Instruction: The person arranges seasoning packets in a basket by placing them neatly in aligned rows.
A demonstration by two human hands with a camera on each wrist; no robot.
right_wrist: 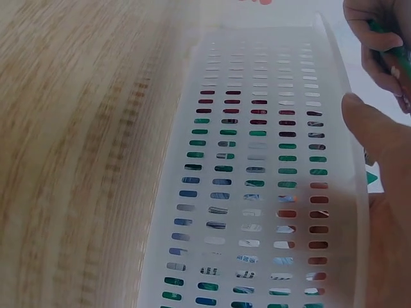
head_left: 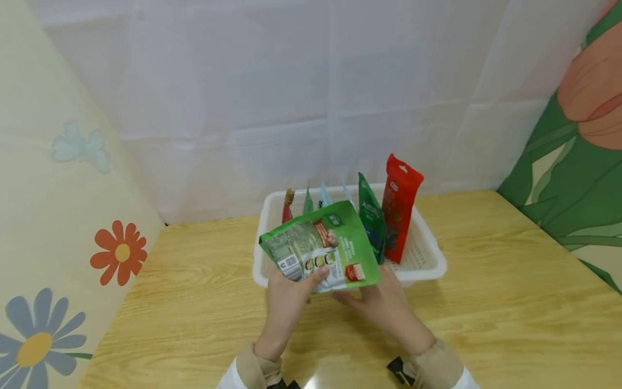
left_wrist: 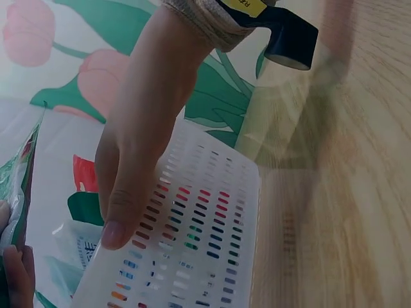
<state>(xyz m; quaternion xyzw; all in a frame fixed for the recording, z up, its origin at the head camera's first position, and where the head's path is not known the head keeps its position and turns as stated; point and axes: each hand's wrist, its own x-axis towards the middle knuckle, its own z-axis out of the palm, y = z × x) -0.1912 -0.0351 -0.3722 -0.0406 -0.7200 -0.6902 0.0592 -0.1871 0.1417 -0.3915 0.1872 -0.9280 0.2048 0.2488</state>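
Observation:
My left hand (head_left: 286, 300) holds a green and white food pouch (head_left: 352, 246) tilted over a white plastic basket (head_left: 434, 265), with the thumb on the printed face. In the right wrist view, that hand (right_wrist: 382, 48) pinches the pouch's green edge. The right hand (head_left: 389, 300) grips the basket's near rim; in the left wrist view its thumb (left_wrist: 119, 224) lies at the rim while the other fingers are hidden behind the wall. A red packet (head_left: 396, 216) and a dark green pouch (head_left: 371, 216) stand upright in the basket's right part.
Behind the held pouch, a red item with a gold-brown top (head_left: 289, 197) and a light blue packet (head_left: 324, 195) poke up from the basket. The wooden table (head_left: 194, 308) meets a white cloth backdrop (head_left: 218, 108). Flower-printed panels (head_left: 593, 178) flank both sides.

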